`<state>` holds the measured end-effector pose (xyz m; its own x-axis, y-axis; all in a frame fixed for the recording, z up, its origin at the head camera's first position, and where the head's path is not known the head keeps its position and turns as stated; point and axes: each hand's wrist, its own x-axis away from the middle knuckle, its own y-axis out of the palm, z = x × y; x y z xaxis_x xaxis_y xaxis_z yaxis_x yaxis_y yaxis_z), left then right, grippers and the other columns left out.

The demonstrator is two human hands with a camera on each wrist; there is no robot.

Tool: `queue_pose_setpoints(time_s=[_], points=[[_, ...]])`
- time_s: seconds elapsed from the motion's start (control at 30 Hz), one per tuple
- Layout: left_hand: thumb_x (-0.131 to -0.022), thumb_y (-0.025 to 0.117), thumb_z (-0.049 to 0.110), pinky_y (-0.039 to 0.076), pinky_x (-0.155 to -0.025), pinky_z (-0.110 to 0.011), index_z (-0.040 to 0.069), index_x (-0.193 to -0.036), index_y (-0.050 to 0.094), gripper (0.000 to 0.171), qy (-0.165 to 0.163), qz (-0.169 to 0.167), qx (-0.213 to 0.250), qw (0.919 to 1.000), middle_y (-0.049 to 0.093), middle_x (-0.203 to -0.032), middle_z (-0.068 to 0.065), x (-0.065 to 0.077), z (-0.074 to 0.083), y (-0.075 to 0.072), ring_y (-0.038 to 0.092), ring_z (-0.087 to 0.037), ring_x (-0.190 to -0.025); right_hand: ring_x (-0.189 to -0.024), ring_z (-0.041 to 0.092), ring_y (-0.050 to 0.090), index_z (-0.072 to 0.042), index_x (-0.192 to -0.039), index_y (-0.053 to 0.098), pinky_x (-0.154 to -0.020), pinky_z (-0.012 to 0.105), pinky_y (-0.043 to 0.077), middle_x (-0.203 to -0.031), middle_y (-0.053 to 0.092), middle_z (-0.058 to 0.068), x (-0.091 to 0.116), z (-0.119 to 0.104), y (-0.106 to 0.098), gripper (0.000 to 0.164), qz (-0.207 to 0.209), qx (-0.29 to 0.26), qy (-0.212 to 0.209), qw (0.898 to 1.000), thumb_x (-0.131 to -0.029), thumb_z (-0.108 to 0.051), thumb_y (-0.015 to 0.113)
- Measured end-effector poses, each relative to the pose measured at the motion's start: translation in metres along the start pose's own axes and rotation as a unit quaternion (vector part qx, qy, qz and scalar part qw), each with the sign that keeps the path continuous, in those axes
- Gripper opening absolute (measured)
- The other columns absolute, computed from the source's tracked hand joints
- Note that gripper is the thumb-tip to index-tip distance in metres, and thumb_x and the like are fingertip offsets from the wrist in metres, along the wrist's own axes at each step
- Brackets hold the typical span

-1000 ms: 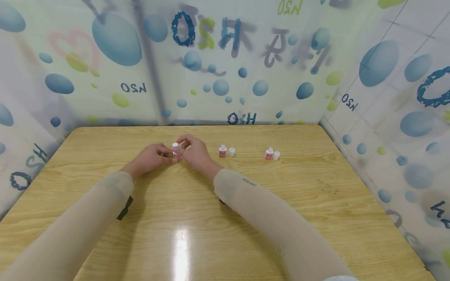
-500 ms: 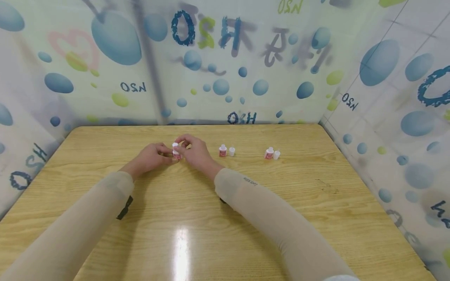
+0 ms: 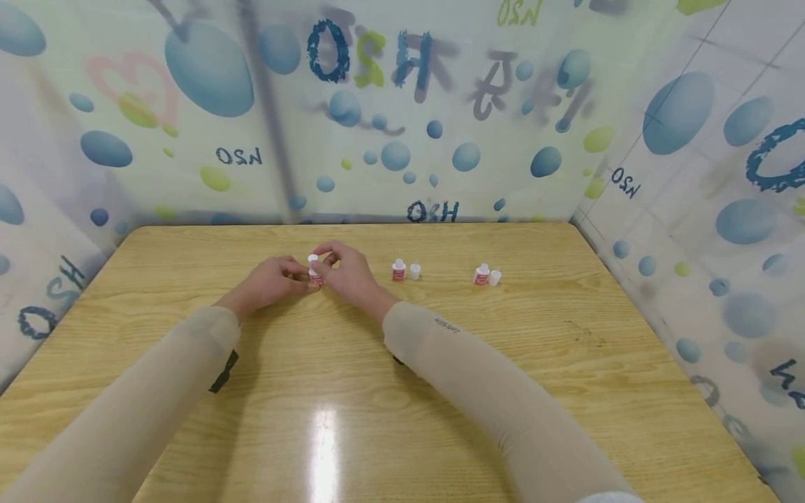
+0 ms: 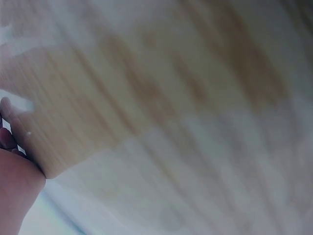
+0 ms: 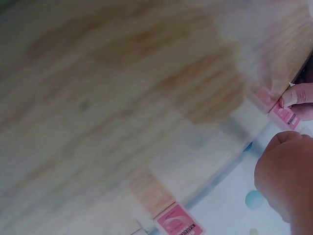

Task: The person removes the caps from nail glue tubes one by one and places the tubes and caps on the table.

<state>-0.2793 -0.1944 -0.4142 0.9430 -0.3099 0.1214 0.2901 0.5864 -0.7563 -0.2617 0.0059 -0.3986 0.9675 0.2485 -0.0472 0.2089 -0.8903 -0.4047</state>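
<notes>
In the head view, a small bottle point(image 3: 316, 277) with a red-and-white label stands upright near the table's back edge, left of centre. My left hand point(image 3: 267, 281) holds its lower part from the left, fingertips at its side. From the right, my right hand point(image 3: 346, 272) pinches the white cap point(image 3: 312, 259) at its top with thumb and forefinger. In the right wrist view the bottle's pink label point(image 5: 285, 117) shows between the left thumb and the right hand point(image 5: 281, 176). The left wrist view catches only part of the left hand point(image 4: 19, 183) at its edge; the bottle is not clear there.
To the right stand two similar bottles, a middle bottle point(image 3: 399, 271) and a right bottle point(image 3: 481, 275). Beside them stand small white caps, one middle cap point(image 3: 415, 271) and one right cap point(image 3: 495, 278). The wooden table point(image 3: 352, 391) meets a patterned curtain point(image 3: 390, 188) behind.
Both hands stay at the left bottle. The right fingers shift only slightly at the cap; the other bottles and caps have not moved.
</notes>
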Motion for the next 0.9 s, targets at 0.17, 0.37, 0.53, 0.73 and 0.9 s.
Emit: queue_pose_setpoints(time_s=[0.17,0.37,0.53,0.73,0.9], points=[[-0.098,0.076,0.028,0.041,-0.096,-0.039,0.01,-0.134,0.075,0.041,0.0,-0.001,0.0,1.0,0.067,-0.123,-0.012,-0.0005,-0.0001,0.0004,0.056,-0.03,-0.115,-0.062,0.009,0.05,-0.013,-0.123,0.067,-0.057,0.022,0.042,-0.091,0.065,0.001,0.0005,0.0009,0.0005,0.026,0.003,-0.01,-0.002,1.0,-0.103,-0.029,0.073],[-0.098,0.075,0.026,0.042,-0.098,-0.041,0.008,-0.135,0.074,0.041,-0.003,-0.004,0.005,1.0,0.066,-0.126,-0.013,0.0003,0.0003,0.0002,0.056,-0.031,-0.119,-0.066,0.008,0.053,-0.012,-0.118,0.067,-0.058,0.021,0.042,-0.09,0.066,0.0,-0.0001,0.0015,0.0012,0.021,0.004,-0.006,-0.014,1.0,-0.104,-0.027,0.071],[-0.098,0.076,0.028,0.043,-0.101,-0.044,0.009,-0.133,0.075,0.04,0.0,-0.003,0.005,1.0,0.067,-0.125,-0.014,0.0012,0.0018,-0.0003,0.057,-0.031,-0.119,-0.064,0.009,0.051,-0.014,-0.117,0.068,-0.059,0.022,0.042,-0.09,0.065,0.0,0.0007,0.0005,-0.0005,0.017,-0.005,-0.002,-0.012,1.0,-0.106,-0.026,0.068],[-0.098,0.076,0.029,0.044,-0.102,-0.048,0.008,-0.134,0.075,0.042,0.003,-0.004,0.004,1.0,0.067,-0.127,-0.015,0.0035,0.0041,-0.002,0.058,-0.033,-0.121,-0.063,0.01,0.049,-0.017,-0.123,0.071,-0.059,0.023,0.041,-0.092,0.065,0.002,0.0015,-0.0011,-0.0025,0.018,-0.016,0.008,-0.01,1.0,-0.109,-0.024,0.063],[-0.098,0.076,0.027,0.044,-0.101,-0.046,0.007,-0.134,0.075,0.041,-0.002,-0.006,0.007,1.0,0.066,-0.127,-0.016,0.0029,0.0045,-0.002,0.057,-0.033,-0.12,-0.064,0.01,0.048,-0.018,-0.13,0.072,-0.059,0.023,0.04,-0.096,0.065,0.004,0.001,-0.0005,-0.0032,0.024,-0.021,0.01,-0.013,1.0,-0.11,-0.021,0.059]])
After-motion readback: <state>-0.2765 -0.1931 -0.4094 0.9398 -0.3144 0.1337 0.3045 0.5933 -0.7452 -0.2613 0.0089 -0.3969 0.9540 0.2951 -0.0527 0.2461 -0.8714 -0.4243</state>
